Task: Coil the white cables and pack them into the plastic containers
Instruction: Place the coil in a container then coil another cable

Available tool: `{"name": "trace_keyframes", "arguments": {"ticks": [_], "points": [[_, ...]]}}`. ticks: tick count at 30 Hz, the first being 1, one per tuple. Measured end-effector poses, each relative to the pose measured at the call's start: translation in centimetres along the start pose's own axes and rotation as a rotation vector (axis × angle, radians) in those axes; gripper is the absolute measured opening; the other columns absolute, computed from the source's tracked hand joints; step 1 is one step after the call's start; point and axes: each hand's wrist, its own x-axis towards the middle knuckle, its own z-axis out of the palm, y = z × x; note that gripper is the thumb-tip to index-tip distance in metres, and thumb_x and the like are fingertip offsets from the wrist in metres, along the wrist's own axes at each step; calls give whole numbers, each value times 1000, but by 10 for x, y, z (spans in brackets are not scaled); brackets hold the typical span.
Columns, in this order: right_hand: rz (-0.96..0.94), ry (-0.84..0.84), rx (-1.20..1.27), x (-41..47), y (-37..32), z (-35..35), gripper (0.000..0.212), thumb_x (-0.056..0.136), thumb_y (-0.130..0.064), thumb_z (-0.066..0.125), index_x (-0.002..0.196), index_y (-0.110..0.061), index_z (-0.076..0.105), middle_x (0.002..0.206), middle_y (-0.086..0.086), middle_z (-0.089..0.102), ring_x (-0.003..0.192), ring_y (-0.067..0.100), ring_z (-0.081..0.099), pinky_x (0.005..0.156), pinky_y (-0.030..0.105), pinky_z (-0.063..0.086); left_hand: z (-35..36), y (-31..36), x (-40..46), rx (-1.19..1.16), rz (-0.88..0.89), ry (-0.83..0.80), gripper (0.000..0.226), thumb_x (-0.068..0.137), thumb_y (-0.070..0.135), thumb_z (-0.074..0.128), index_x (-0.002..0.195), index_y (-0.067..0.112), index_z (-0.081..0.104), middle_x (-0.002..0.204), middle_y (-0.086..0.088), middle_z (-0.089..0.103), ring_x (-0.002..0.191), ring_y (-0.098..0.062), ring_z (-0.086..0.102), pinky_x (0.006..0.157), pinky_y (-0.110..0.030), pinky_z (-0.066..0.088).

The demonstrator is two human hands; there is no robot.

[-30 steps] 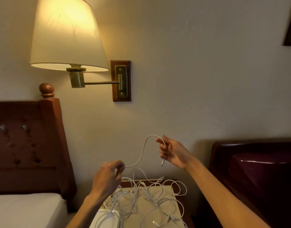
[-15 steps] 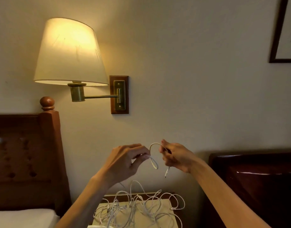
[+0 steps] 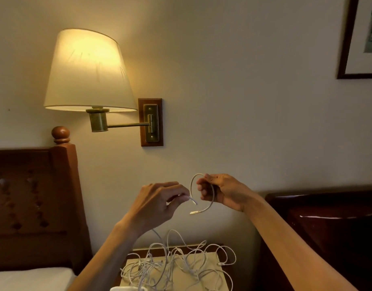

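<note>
Head view. Both hands raised in front of the wall, above the nightstand.

Right hand (image 3: pixel 222 192): fingers curled, grip pinching a white cable (image 3: pixel 192 185) near its end. Cable arcs up over the fingertips in a small loop, passes behind the fingers, and its connector tip (image 3: pixel 194 212) hangs free below the hand.

Left hand (image 3: pixel 157 203): thumb and forefinger pressed together on the same cable just left of the loop. Grip pinching it. The two hands are near each other, not touching. From under the left wrist the cable drops toward the heap below.

Heap of white cables (image 3: pixel 180 265): loose tangle lying on the pale top of the desk (image 3: pixel 210 259), between two beds. Several loops stand up off the surface; one connector lies at the right edge of the tangle.

At the bottom edge, a white rounded object (image 3: pixel 126 288), mostly cut off; cannot tell what it is.

Surroundings: lit wall lamp (image 3: pixel 86 70) on a brass arm, wooden headboard (image 3: pixel 34 196) at left with white bedding (image 3: pixel 29 278), dark headboard (image 3: pixel 327 227) at right, framed picture (image 3: pixel 361 38) top right.
</note>
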Motion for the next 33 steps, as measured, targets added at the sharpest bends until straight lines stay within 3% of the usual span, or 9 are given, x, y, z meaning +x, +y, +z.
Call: {"name": "trace_keyframes", "arguments": {"ticks": [4, 7, 11, 16, 21, 25, 28, 31, 33], "points": [[-71, -61, -125, -3, -3, 9, 32, 105, -18, 39, 113, -1, 65, 96, 14, 72, 91, 24, 69, 85, 35, 56, -1, 8, 2, -14, 11, -22, 23, 95, 42, 52, 94, 27, 69, 81, 15, 70, 64, 0, 59, 57, -10, 41], [-113, -79, -273, -6, -4, 21, 34, 104, -21, 40, 109, -1, 67, 89, 11, 71, 82, 20, 67, 77, 28, 54, -1, 14, 10, -17, 33, -10, 27, 96, 46, 50, 92, 25, 67, 75, 13, 70, 58, -3, 59, 53, -15, 45], [-165, -117, -256, -11, -3, 29, 41, 105, -21, 35, 89, -2, 67, 74, 13, 64, 68, 23, 61, 73, 33, 52, -5, 15, 22, 57, 60, 87, 28, 99, 44, 46, 92, 22, 62, 74, 12, 66, 58, -3, 57, 53, -14, 45], [-124, -148, -13, -16, -6, 32, 46, 105, -18, 26, 86, -3, 65, 57, 8, 47, 50, 18, 45, 57, 31, 45, -8, 10, 36, 55, -39, 176, 28, 96, 47, 49, 84, 22, 57, 66, 17, 56, 55, -2, 54, 52, -13, 43], [20, -474, 498, -21, -24, 17, 25, 100, -17, 42, 82, -9, 57, 50, -3, 45, 46, 11, 44, 53, 24, 43, 2, -21, 33, -331, -190, 127, 34, 93, 39, 56, 71, 12, 54, 55, 6, 49, 47, -9, 45, 47, -19, 35], [-34, -286, 571, -28, -51, 9, 24, 94, -15, 47, 71, -12, 54, 57, 0, 48, 49, 14, 48, 54, 26, 49, 20, -42, 3, -548, -459, 144, 40, 95, 37, 49, 68, 8, 50, 56, 6, 38, 51, -6, 34, 49, -26, 28], [-93, -145, 604, -28, -63, 2, 26, 97, -20, 42, 74, -15, 52, 53, -7, 44, 41, 6, 40, 45, 17, 37, 36, -47, -23, -650, -564, 115, 33, 97, 33, 46, 69, 18, 53, 54, 7, 43, 49, -5, 36, 47, -25, 27], [-123, -55, 514, -25, -65, -4, 21, 95, -26, 50, 78, -14, 55, 53, -10, 45, 39, 3, 37, 41, 15, 32, 51, -54, -41, -497, -653, 69, 38, 101, 30, 45, 65, 24, 55, 52, 9, 47, 47, -3, 37, 49, -28, 31], [-132, 4, 401, -19, -59, 0, 20, 93, -26, 54, 80, -12, 58, 60, -5, 52, 44, 5, 46, 45, 16, 42, 43, -45, -33, -298, -600, -126, 41, 100, 33, 44, 62, 23, 54, 52, 10, 48, 48, -4, 40, 53, -29, 34]]}}
